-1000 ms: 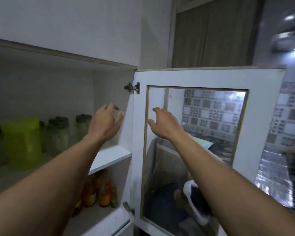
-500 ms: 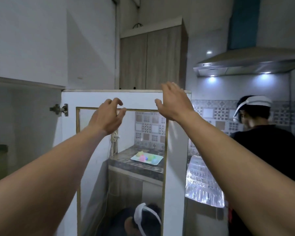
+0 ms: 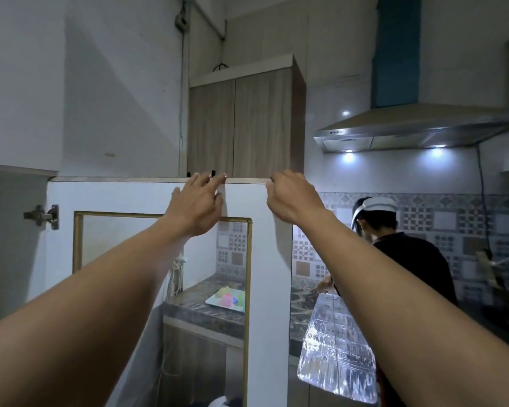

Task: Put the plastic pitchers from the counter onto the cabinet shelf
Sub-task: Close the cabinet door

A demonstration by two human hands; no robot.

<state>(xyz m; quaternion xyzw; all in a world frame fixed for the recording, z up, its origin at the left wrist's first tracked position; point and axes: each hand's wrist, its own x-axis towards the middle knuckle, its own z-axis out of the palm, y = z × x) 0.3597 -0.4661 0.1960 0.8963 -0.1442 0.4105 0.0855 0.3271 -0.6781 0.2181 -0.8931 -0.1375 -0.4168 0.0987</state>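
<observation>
Plastic pitchers aren't anywhere I can see right now, and the cabinet shelf is hidden too, somewhere off to the left past the hinge [image 3: 43, 216], so I can't say how many are already up there. What I've got is both hands on the top edge of the open cabinet door [image 3: 265, 259]. Left hand [image 3: 197, 204] has its fingers loosely spread, tips resting on the door's top rim, holding nothing. Right hand [image 3: 291, 196] is curled over the outer top corner, fingers hooked behind it so I can't fully see them, but it's gripping the door and nothing else.

My guess is the step is swinging the door. To do it well I'd push evenly from that top edge and keep fingers off the hinge side and out of the gap where it meets the frame.

Room-wise: the door's free edge sweeps toward a second person [image 3: 400, 259] standing near the right, by the marble surface [image 3: 206, 311] with a tray [image 3: 225, 301] of coloured bits on it. Range hood [image 3: 409, 130] and wooden upper cabinet [image 3: 241, 121] sit higher, clear of the door's top.
</observation>
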